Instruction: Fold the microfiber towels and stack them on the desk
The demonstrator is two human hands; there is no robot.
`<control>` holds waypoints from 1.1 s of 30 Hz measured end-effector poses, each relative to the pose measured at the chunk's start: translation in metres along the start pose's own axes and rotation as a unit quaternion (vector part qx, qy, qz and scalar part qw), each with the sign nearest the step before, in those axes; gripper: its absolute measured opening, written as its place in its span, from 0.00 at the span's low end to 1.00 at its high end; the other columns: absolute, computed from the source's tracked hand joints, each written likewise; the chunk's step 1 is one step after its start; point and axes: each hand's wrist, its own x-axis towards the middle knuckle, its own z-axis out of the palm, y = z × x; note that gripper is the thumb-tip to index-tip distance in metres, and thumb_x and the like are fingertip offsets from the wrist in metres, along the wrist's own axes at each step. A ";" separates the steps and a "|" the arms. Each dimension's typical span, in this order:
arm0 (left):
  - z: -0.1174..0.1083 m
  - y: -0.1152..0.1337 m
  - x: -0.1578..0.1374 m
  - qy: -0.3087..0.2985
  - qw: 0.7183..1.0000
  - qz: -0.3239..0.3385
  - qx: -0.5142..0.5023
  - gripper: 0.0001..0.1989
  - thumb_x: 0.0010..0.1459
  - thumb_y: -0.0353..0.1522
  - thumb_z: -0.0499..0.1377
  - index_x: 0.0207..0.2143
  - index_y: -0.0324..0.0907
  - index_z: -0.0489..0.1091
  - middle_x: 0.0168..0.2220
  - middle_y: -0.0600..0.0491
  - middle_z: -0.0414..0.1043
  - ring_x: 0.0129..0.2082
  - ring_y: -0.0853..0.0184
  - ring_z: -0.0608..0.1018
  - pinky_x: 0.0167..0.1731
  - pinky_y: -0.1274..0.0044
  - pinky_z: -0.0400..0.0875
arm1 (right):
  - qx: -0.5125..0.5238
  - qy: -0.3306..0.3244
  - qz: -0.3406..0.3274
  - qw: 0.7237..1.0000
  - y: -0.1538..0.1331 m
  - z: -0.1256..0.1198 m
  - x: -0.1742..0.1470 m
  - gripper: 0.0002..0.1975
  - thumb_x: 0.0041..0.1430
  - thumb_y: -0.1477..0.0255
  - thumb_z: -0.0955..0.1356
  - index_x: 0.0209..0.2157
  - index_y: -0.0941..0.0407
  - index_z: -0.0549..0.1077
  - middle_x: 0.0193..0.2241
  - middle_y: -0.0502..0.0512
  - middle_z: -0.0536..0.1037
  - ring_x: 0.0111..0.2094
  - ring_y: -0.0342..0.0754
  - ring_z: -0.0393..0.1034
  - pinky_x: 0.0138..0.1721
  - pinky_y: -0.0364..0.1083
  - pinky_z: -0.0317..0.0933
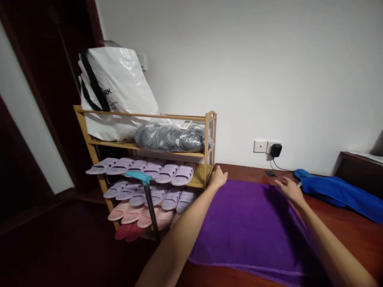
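A purple cloth (251, 223) with a stitched edge lies spread on a reddish-brown wooden tabletop, its near edge showing more than one layer. My left hand (220, 177) is at the far left corner of the cloth, thumb and fingers slightly apart; whether it touches the corner is hard to make out. Beside the far right corner, my right hand (291, 189) has its fingers loosely bent and apart, with nothing visible in them. My right forearm passes over the cloth's right side. To the right of that hand lies a crumpled blue cloth (338, 191).
A wooden shoe rack (206, 135) on the left carries several slippers (182, 173), a bagged grey bundle (173, 137) and a white bag (122, 79). A pole with a teal top (139, 176) stands before it. A black plug (276, 150) with a cord sits in the wall.
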 end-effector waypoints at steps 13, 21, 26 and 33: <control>0.043 -0.035 -0.028 -0.015 0.959 0.201 0.201 0.21 0.65 0.35 0.44 0.54 0.34 0.64 0.60 0.38 0.57 0.62 0.54 0.56 0.59 0.55 0.42 | -0.226 -0.047 -0.141 0.963 -0.004 0.033 -0.040 0.28 0.64 0.62 0.52 0.57 0.65 0.61 0.60 0.70 0.54 0.63 0.58 0.43 0.60 0.63 0.38; -0.005 -0.037 -0.131 -0.166 0.904 0.345 0.191 0.28 0.65 0.45 0.45 0.64 0.50 0.45 0.66 0.50 0.43 0.64 0.60 0.50 0.59 0.59 0.50 | -0.191 -0.108 -0.245 0.944 -0.026 0.017 -0.154 0.29 0.63 0.52 0.49 0.61 0.47 0.53 0.62 0.51 0.51 0.63 0.49 0.45 0.59 0.58 0.48; -0.036 -0.053 -0.193 -0.222 0.899 0.316 0.207 0.28 0.63 0.44 0.49 0.64 0.56 0.45 0.66 0.53 0.40 0.65 0.57 0.47 0.59 0.55 0.42 | -0.166 -0.158 -0.235 0.944 0.009 -0.013 -0.215 0.29 0.61 0.49 0.52 0.61 0.40 0.49 0.63 0.44 0.45 0.64 0.48 0.40 0.62 0.57 0.43; -0.056 -0.052 -0.233 -0.226 0.907 0.299 0.192 0.29 0.63 0.39 0.51 0.64 0.60 0.44 0.66 0.57 0.40 0.64 0.56 0.47 0.60 0.55 0.43 | -0.182 -0.098 -0.249 0.946 0.084 -0.021 -0.240 0.29 0.57 0.48 0.55 0.60 0.36 0.47 0.61 0.40 0.49 0.61 0.53 0.47 0.57 0.59 0.55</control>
